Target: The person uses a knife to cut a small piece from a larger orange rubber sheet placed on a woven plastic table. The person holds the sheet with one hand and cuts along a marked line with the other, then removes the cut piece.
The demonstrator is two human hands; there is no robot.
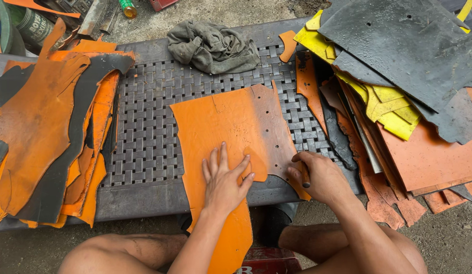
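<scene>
Fingers spread flat to pin a pattern; fingers curled round a tool beside it.

Left hand [223, 180] presses a small orange template [256, 163] onto the big orange sheet [231, 127], fingers fanned so neither slips; the sheet lies across the woven bench [144, 127] and droops over its near edge. Right hand [317, 177] closes its fingers on a short dark tool [305, 175], tip down at the sheet's edge (pen or blade, I cannot tell). Stacks of orange and black offcuts [48, 127] lie left, yellow, black and orange sheets [398, 101] right, a grey rag [213, 45] behind.
</scene>
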